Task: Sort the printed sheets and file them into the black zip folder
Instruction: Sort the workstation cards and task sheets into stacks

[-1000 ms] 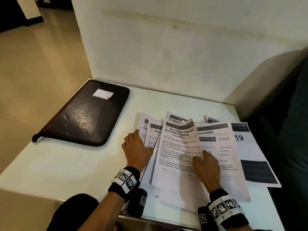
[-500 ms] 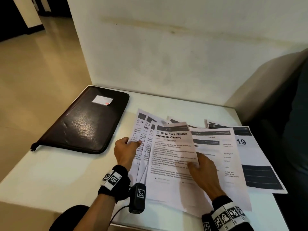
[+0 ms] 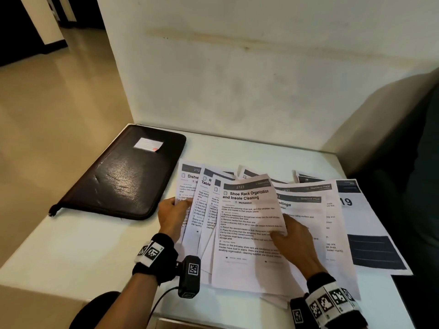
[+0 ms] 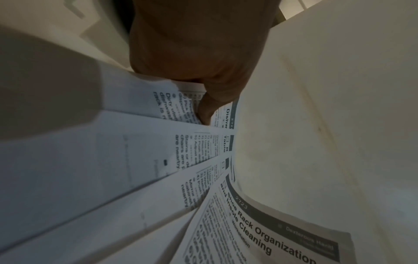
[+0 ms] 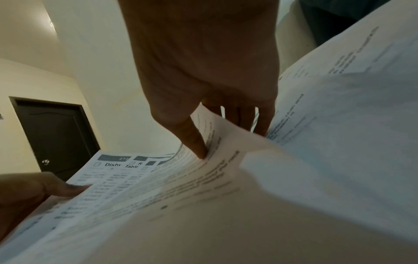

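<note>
Paper sheets pinched by both: left hand at edge, right hand mid-page.

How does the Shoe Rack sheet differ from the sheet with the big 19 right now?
The Shoe Rack sheet tops the fan, lifted and pinched by the right hand; the 19 sheet lies flat, far right, untouched. Shoe Rack is dense text; 19 shows a dark block. Both are printed white paper.

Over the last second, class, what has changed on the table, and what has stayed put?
The left hand went from resting flat on the left sheets to pinching the Dishwasher sheet at its edge. The right hand kept its pinch on the Shoe Rack sheet and drew it left over the fan. The black zip folder and the "19" sheet lie unmoved.
</note>
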